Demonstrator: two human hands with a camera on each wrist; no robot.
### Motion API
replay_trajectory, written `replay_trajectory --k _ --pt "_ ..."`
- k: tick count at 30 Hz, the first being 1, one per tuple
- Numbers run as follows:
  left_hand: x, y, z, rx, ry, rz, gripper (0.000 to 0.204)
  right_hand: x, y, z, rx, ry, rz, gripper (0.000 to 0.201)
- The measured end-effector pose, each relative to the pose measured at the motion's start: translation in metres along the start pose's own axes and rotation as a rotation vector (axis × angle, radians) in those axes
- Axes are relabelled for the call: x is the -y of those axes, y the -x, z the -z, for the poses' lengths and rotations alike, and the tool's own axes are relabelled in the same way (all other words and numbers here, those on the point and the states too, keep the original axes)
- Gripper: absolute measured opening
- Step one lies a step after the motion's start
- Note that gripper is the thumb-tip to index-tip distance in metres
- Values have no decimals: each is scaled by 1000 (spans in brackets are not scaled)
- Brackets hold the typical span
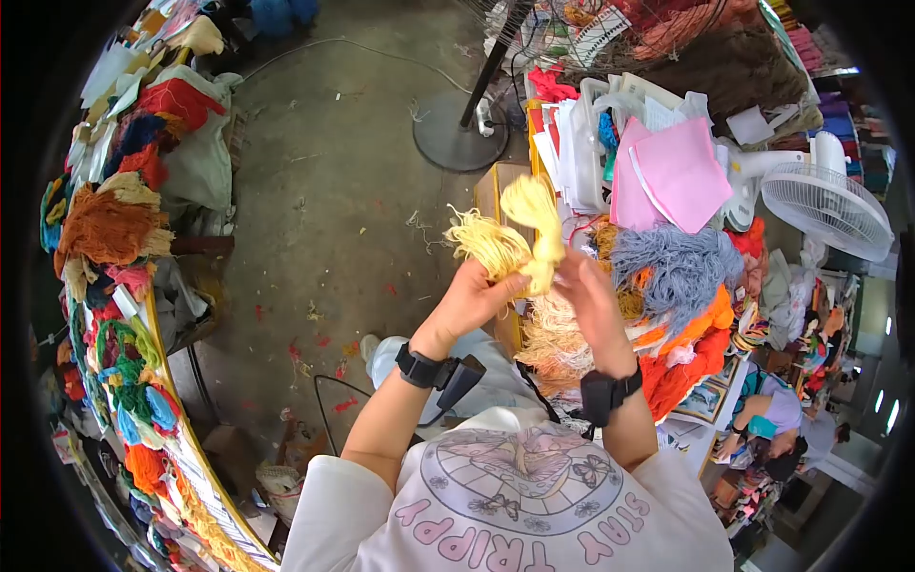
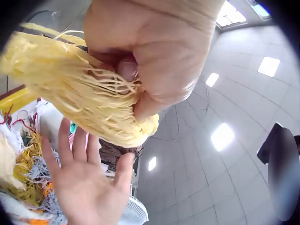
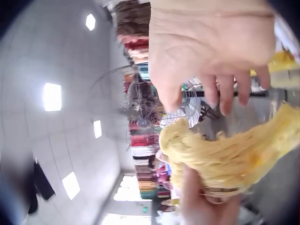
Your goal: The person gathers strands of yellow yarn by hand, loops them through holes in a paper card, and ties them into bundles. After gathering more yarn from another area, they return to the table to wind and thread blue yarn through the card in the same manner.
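A hank of pale yellow yarn (image 1: 545,234) is held up in front of the body, one end spread into loose strands and the other hanging over as a thick loop. My left hand (image 1: 479,297) grips it, thumb and fingers curled round the strands, as the left wrist view shows with the yarn (image 2: 93,93) under the fingers. Close beside the bundle, my right hand (image 1: 593,300) has its fingers extended and its palm turned toward the yarn. In the left wrist view this right hand (image 2: 89,187) is spread out with nothing in it.
To the right, a table carries grey-blue yarn (image 1: 672,267), orange yarn (image 1: 691,348), pink sheets (image 1: 672,172) and a white fan (image 1: 824,205). A black round stand base (image 1: 460,132) stands on the floor ahead. Another table on the left holds heaps of coloured yarn (image 1: 114,229).
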State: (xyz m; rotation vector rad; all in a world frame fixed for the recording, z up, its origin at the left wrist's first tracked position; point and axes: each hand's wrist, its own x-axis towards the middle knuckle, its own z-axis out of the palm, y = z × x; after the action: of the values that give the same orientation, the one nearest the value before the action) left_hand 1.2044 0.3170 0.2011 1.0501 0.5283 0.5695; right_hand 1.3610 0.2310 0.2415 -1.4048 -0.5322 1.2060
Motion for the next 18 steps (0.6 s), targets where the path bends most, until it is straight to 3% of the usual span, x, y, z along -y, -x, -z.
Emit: replay_trajectory --k 1,2,4,6,8,11,12,14,15,17,18 --pt "2 1 -4 -41 -175 -333 16 -5 -5 -13 76 -118 -34 30" --pt "-1 9 2 -50 -347 -252 18 -9 -9 -27 155 -235 -70 32" --pt "-26 32 21 -84 -694 -81 24 -7 -15 -56 144 -98 32 30" --pt "-41 51 39 -306 -984 -42 22 -5 -15 -88 145 39 166 27" --pt "-47 74 64 -501 -1112 -43 19 -14 -10 -121 122 -3 143 23" --pt "-62 118 101 -486 -1058 105 20 -41 1 -162 243 60 30 22" --pt "-68 136 114 -458 -1037 178 20 -44 6 -180 201 67 33 22" --pt "-64 178 148 -544 -582 16 20 -49 17 -218 116 78 37 21" --pt "-47 201 177 -556 -332 35 22 -58 10 -217 83 46 131 23" --pt "-51 264 218 -785 -71 40 24 -47 10 -225 139 -51 107 24" --pt "-56 286 234 -889 -120 16 25 -37 15 -241 201 -45 131 28"
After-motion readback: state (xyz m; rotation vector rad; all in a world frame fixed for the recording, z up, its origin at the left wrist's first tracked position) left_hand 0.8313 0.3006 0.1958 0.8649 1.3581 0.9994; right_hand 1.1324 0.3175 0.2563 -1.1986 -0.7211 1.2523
